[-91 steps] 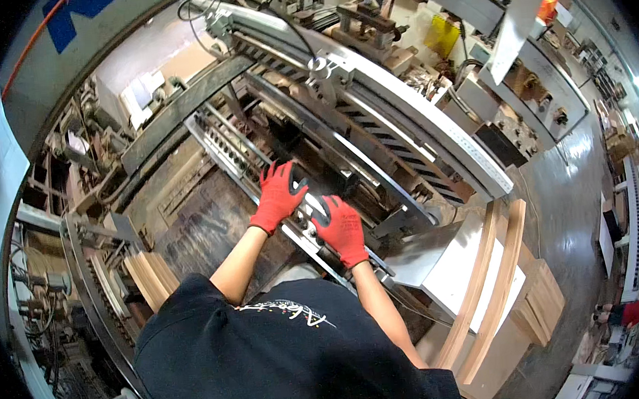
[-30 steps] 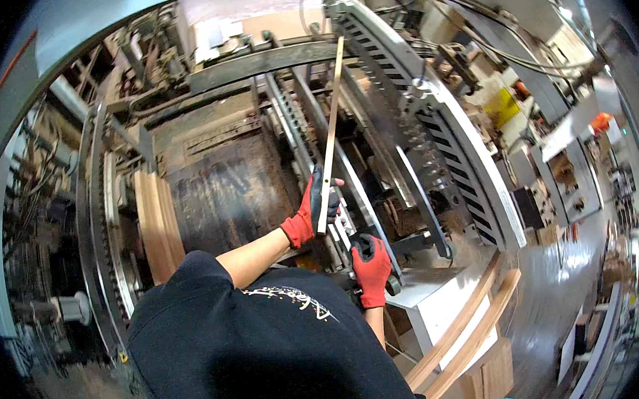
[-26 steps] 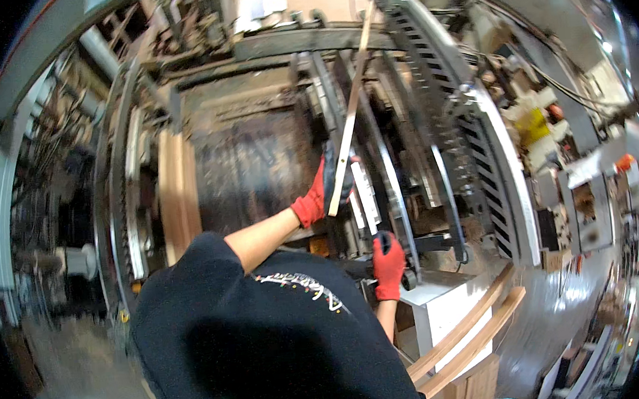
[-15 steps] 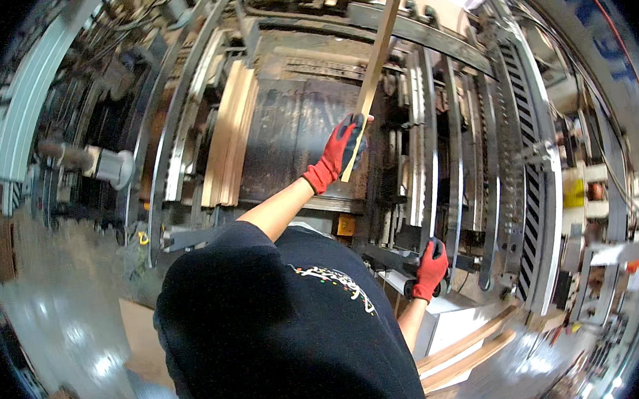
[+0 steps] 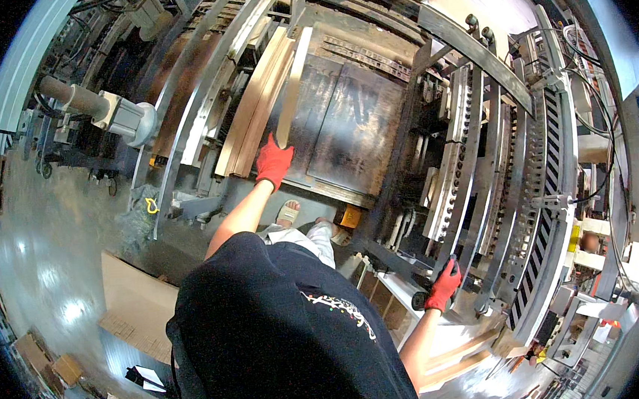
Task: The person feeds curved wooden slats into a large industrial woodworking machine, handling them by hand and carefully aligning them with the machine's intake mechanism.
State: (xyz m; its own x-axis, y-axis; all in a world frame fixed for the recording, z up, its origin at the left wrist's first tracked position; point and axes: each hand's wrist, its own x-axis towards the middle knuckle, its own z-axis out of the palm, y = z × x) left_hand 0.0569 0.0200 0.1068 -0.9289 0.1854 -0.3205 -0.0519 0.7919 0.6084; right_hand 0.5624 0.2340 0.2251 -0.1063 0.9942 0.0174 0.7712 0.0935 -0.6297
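Note:
My left hand (image 5: 276, 162), in a red glove with dark fingers, grips the near end of a long wooden strip (image 5: 294, 89). The strip points away from me, at the right side of a stack of similar wooden strips (image 5: 256, 103) on the machine. To its right lies a dark, worn metal plate (image 5: 355, 125). My right hand (image 5: 443, 286), gloved the same way, is closed at the near end of a long metal rail (image 5: 469, 180) on the machine's right side. Its fingertips are partly hidden there.
A machine cylinder (image 5: 122, 117) juts in at the left. A striped black-and-white rail (image 5: 540, 238) runs along the right. Wooden pieces (image 5: 452, 361) lie on a white surface beside my right forearm. Cardboard (image 5: 136, 304) is on the floor at the lower left.
My left hand has swung left with the wooden strip, from over the plate to beside the stack. My right hand stays at the rail's end. The view has shifted.

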